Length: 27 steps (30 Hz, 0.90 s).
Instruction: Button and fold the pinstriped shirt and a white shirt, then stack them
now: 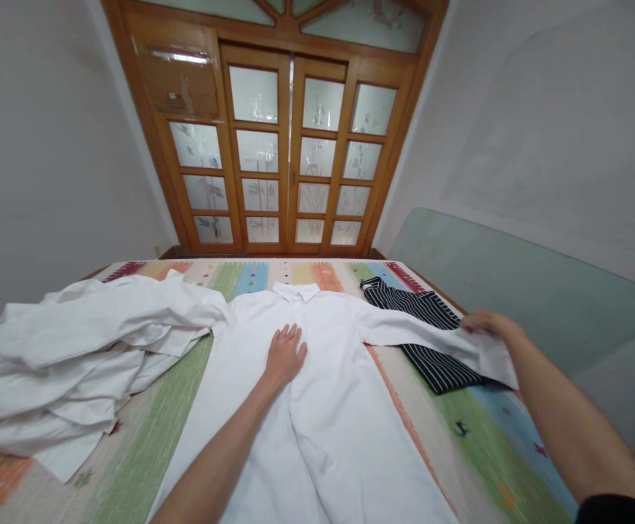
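A white collared shirt lies spread on the bed with its collar pointing away from me. My left hand rests flat on the shirt's chest, fingers stretched out. Out to the right, my right hand pinches the upper edge of the shirt's right-side sleeve near the cuff, holding it stretched sideways. Beneath that sleeve lies a folded black garment with white stripes. The other sleeve runs toward a heap of white cloth on the left, where its end cannot be made out.
A striped, multicoloured bedspread covers the bed. Along the right side stands a pale green headboard against the wall. Beyond the bed's far edge are wooden doors with frosted panes.
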Available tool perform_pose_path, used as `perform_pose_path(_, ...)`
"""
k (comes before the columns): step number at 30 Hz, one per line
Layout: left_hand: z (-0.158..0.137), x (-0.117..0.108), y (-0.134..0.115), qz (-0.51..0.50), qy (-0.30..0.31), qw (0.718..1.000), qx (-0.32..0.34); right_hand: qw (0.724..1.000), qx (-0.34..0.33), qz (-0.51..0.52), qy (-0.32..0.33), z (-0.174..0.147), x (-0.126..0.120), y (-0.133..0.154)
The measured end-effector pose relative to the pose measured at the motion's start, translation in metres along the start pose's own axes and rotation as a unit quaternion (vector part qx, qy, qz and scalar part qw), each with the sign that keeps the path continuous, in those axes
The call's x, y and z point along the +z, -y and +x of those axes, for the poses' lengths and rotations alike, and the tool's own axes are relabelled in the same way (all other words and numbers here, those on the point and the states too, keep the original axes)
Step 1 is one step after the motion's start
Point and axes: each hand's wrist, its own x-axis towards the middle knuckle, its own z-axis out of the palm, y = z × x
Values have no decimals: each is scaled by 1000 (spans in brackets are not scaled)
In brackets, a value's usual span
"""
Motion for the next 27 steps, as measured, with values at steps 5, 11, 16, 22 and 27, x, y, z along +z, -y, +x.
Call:
perform_pose_path(5, 0, 0, 1, 6, 3, 1000, -3, 988, -29, 54, 139, 0, 30, 31)
perform_pose_path(11, 1, 1, 1, 5, -4, 1000, 0, 963, -147, 108, 200, -3, 45, 71)
perform_pose_path(16, 1, 3, 2, -4, -5, 1000, -2, 965, -181, 106, 160, -2, 51, 81)
perform_pose_path(22, 1, 4, 3, -14, -11, 1000, 0, 959, -182, 122, 178, -4, 56, 80)
perform_pose_path(27, 0, 4, 2, -7, -5, 1000, 1, 954, -148, 231, 117, -9, 44, 90)
